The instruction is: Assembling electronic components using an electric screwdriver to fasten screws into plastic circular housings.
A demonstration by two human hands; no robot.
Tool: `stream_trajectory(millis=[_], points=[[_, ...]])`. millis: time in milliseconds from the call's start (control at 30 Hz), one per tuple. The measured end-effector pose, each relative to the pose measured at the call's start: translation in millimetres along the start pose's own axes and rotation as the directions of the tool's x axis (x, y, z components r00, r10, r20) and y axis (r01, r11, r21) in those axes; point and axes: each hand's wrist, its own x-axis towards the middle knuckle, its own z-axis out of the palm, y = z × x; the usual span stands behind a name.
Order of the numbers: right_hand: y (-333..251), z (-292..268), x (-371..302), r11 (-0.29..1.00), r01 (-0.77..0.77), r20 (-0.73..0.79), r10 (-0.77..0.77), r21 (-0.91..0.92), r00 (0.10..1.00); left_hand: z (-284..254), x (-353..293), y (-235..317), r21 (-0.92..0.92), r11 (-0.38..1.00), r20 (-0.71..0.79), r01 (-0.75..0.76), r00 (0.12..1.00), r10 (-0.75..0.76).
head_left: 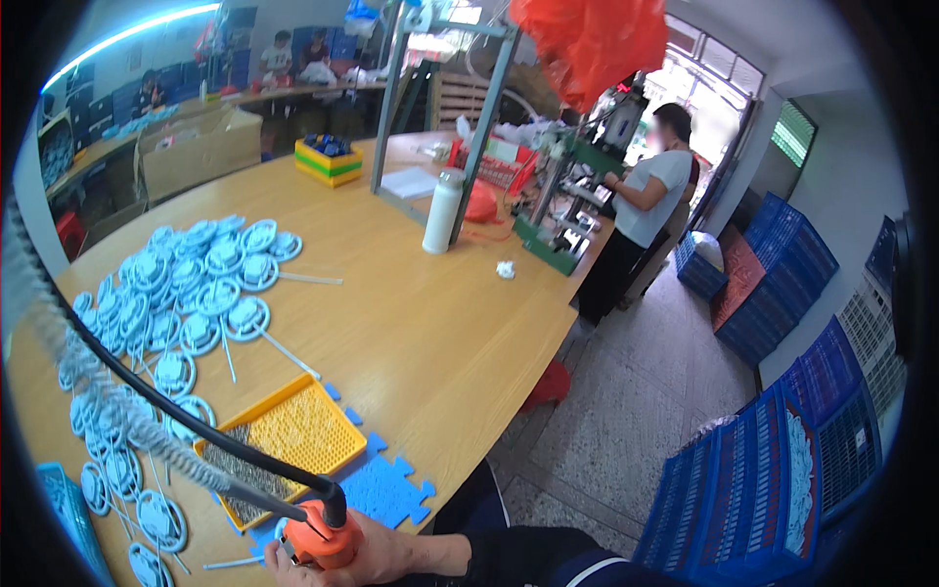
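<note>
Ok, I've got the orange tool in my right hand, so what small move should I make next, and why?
I'd probably lift the orange tool slightly to check beneath it: your right hand and the tool's body hide its tip, and a pale blue stick lies just left of them, so a part may be underneath.

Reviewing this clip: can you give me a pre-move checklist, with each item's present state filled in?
1. Right hand has a firm-looking grip on the orange tool: ok, wrapped around it.
2. Left hand placed safely: cannot tell, not in view.
3. Small metal pieces within the yellow tray: ok, gathered mostly toward its left side.
4. Black hose clear of the tray in this view: not ok, it crosses in front.
5. Tool's tip on a part: cannot tell, hidden.
</note>
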Motion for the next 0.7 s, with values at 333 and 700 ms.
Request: stream_trajectory(millis=[333, 700], points=[[-12.2, 8.3, -8.8, 0.997, -0.024, -0.035, 0.021, -0.078, 0.999, 3.8, -12.8, 11.8, 0.014, 1.0, -0.031, -0.023, 0.999, 0.024], [-5.1, 0.5, -13.0, 0.998, 0.034, 0.087, -0.038, 0.049, 0.995, -18.0, 11.0, -8.8, 0.323, 0.946, 0.042, 0.01, 0.999, -0.025]])
